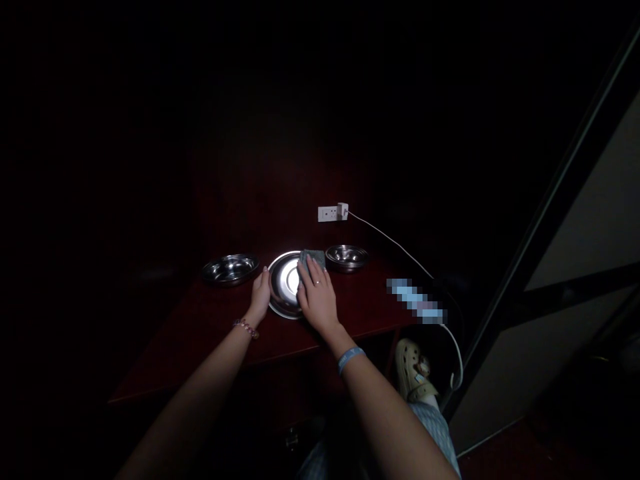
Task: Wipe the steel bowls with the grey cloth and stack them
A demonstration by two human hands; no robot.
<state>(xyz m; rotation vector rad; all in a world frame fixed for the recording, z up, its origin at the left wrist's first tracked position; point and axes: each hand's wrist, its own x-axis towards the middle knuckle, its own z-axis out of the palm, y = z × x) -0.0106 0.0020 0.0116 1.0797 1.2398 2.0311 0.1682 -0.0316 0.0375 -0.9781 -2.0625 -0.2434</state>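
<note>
My left hand (259, 296) grips the left rim of a round, shiny steel dish (284, 292), thumb up along its edge. The dish is tilted above the dark red table, and I cannot tell whether its inside or its underside faces me. A folded grey-green cloth (314, 256) lies under the fingers of my right hand (319, 297), which presses it against the dish's right side. To the left is a wider steel bowl (231, 269). Several smaller steel bowls (347, 257) are nested in a stack to the right.
The dark red table (200, 347) ends at a front edge below my hands. A white charger (343, 211) sits in a wall socket (327, 214), its cable (395, 244) running right past a blurred patch (416, 301). A foot in a beige clog (413, 370) rests at lower right.
</note>
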